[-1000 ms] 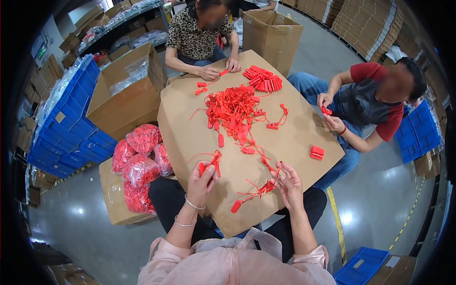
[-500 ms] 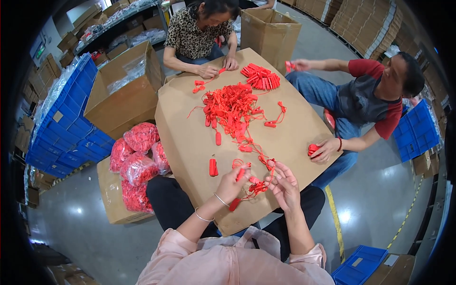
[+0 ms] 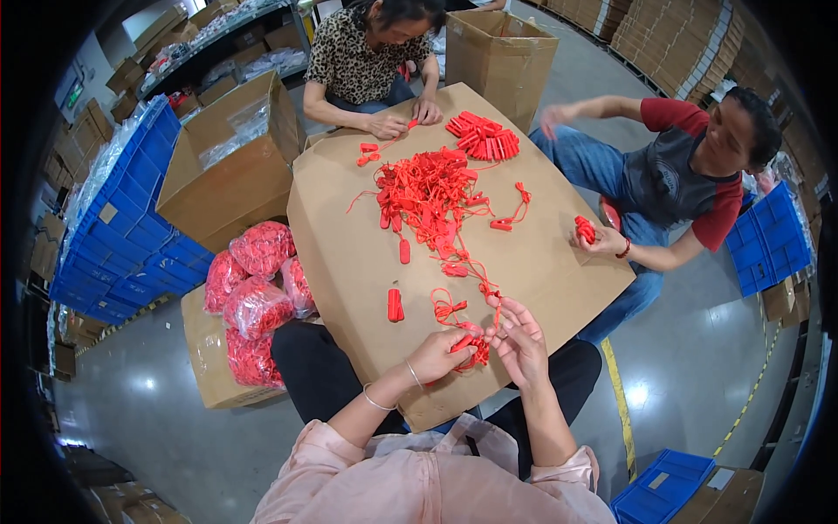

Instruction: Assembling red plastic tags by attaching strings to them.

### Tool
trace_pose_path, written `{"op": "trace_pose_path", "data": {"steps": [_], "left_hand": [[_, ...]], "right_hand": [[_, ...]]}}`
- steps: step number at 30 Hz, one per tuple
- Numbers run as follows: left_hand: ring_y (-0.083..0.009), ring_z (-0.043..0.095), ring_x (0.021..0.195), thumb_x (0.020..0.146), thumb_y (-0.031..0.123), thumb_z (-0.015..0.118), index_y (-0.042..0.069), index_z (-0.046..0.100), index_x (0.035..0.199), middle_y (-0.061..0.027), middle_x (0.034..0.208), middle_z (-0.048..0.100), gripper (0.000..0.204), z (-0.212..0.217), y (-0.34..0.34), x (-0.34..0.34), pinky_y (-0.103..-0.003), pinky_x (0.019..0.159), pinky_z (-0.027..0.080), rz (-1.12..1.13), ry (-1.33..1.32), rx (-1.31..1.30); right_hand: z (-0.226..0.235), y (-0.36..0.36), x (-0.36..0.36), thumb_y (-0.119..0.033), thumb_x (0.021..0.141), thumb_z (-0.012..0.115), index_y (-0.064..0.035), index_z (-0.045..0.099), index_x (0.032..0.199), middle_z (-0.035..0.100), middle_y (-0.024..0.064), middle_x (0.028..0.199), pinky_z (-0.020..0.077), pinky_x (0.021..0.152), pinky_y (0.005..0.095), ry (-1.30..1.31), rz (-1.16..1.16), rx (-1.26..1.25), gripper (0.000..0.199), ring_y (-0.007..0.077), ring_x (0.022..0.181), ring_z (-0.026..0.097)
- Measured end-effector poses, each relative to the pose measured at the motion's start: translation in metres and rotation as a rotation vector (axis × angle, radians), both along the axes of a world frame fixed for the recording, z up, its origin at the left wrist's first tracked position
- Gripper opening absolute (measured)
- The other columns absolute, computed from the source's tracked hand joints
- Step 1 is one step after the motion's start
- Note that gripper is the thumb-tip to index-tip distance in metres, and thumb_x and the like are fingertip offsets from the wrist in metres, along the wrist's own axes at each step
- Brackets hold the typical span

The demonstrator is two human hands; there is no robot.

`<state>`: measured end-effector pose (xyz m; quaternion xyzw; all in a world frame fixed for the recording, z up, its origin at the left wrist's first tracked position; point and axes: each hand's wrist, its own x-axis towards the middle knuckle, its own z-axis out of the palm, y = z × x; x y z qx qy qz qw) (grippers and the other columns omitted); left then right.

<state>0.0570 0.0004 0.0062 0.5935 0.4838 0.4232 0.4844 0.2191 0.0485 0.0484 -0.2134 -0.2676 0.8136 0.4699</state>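
My left hand (image 3: 439, 356) is closed on a small oblong red plastic piece (image 3: 461, 344) at the near side of the cardboard-topped table. Beside it, my right hand (image 3: 522, 348) pinches a red cord (image 3: 497, 316) between thumb and fingers. A clump of red cords and pieces (image 3: 477, 355) lies just under and between my hands, partly hidden by them. Beyond them a looped cord (image 3: 447, 307) lies on the board. A tangled heap of red corded pieces (image 3: 425, 194) fills the middle, and a short red bundle (image 3: 395, 306) lies left of my hands.
Two co-workers sit at the cardboard tabletop (image 3: 340, 253), one across (image 3: 367, 52), one at right (image 3: 668, 170). A stack of red pieces (image 3: 482, 137) lies at the far side. Bagged red goods (image 3: 259, 307), an open carton (image 3: 223, 166) and blue crates (image 3: 122, 214) stand left.
My left hand has moved right and slightly down, closer to my right hand. The right-hand co-worker has raised a red bundle off the table edge; that person's other hand is blurred.
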Motion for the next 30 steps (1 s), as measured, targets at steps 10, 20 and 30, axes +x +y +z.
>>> {"op": "trace_pose_path", "data": {"steps": [10, 20, 30], "left_hand": [[-0.0160, 0.047, 0.058, 0.084, 0.011, 0.053, -0.002, 0.053, 0.084, -0.0110, 0.066, 0.047, 0.013, 0.032, 0.001, -0.019, -0.028, 0.058, 0.040, 0.314, 0.420, 0.277], [-0.0192, 0.054, 0.066, 0.084, 0.013, 0.052, -0.002, 0.053, 0.090, -0.0129, 0.074, 0.055, 0.016, 0.035, 0.004, -0.041, -0.029, 0.064, 0.043, 0.423, 0.201, -0.166], [-0.0043, 0.045, 0.059, 0.088, 0.015, 0.049, 0.003, 0.052, 0.088, 0.0032, 0.067, 0.048, 0.012, 0.010, -0.015, -0.092, -0.020, 0.054, 0.038, 0.530, -0.149, -0.212]], "right_hand": [[-0.008, -0.001, -0.001, 0.001, 0.084, 0.047, -0.0004, 0.047, 0.112, 0.052, 0.0136, 0.114, 0.0467, 0.070, 0.0247, -0.332, -0.206, 0.137, 0.028, 0.0122, 0.074, 0.054], [0.030, -0.020, -0.033, -0.003, 0.084, 0.049, -0.0021, 0.048, 0.110, 0.054, 0.0136, 0.109, 0.0448, 0.057, 0.0224, 0.033, 0.115, -0.116, 0.027, 0.0126, 0.066, 0.051], [-0.007, 0.001, 0.009, -0.004, 0.085, 0.047, -0.0022, 0.049, 0.108, 0.056, 0.0104, 0.106, 0.0425, 0.053, 0.0192, -0.317, -0.108, 0.059, 0.023, 0.0081, 0.064, 0.050]]}}
